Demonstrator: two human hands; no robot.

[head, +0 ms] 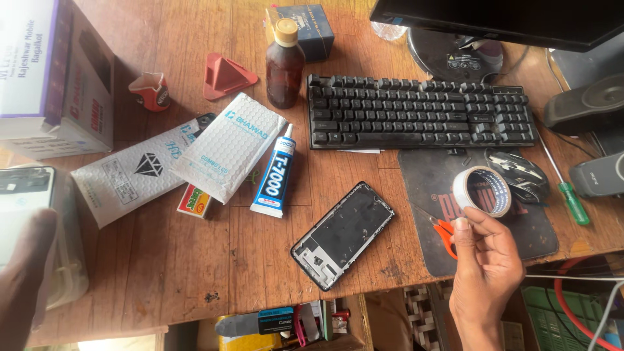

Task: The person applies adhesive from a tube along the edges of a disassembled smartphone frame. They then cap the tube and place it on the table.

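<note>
- Head view, nearest the wearer: the right hand (484, 273) rises from the lower edge, its grip clamped on a roll of tape (482, 190), thumb and fingertips pinching the lower rim. The roll is held off the desk (162, 266), above the dark mouse mat (429, 188).
- Lower left: the left hand (23, 279) rests against a white phone (23, 201); the thumb lies on its face, and whether the fingers are closed behind it cannot be told.
- Beside the right hand: orange scissor handles (444, 233) on the mat, partly hidden by the fingers.
- Centre: an opened phone frame (342, 234) lying flat and slanted on the desk.
- Middle distance: a glue tube (275, 174), two white padded envelopes (188, 159), a mouse (520, 174) just behind the tape, and a green-handled screwdriver (571, 198).
- Farther back: a black keyboard (419, 112), a brown bottle (285, 65) and a red stand (225, 75).
</note>
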